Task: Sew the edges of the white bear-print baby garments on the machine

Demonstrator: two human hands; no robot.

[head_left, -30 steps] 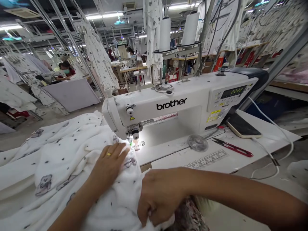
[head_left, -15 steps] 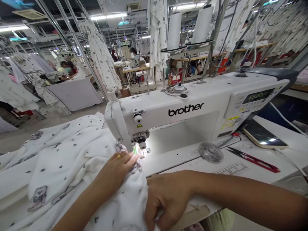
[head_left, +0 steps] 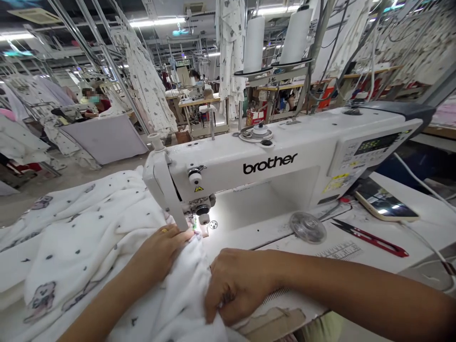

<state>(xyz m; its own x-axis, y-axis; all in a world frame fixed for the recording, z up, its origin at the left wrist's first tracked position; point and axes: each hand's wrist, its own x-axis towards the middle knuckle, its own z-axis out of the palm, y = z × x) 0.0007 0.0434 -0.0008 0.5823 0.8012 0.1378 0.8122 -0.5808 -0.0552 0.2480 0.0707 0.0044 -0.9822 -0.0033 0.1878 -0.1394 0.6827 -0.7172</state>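
Note:
White soft fabric with small printed bears and dark specks spreads over the left side of the sewing table, bunched in folds. My left hand, with a ring on one finger, grips the fabric right beside the needle area of a white Brother sewing machine. Its fingertips are partly hidden by the machine head. My right hand is closed on the fabric's right edge, nearer to me, with its fingers curled under. A lamp lights the needle plate.
On the table to the right lie a clear round dish, red-handled thread snips and a phone. Two white thread cones stand behind the machine. Farther back, people sit at other machines among hanging printed garments.
My right hand has moved up and slightly left with the fabric edge. The left hand has slid left, and the ruffled printed part by the needle no longer shows. The view has shifted a little.

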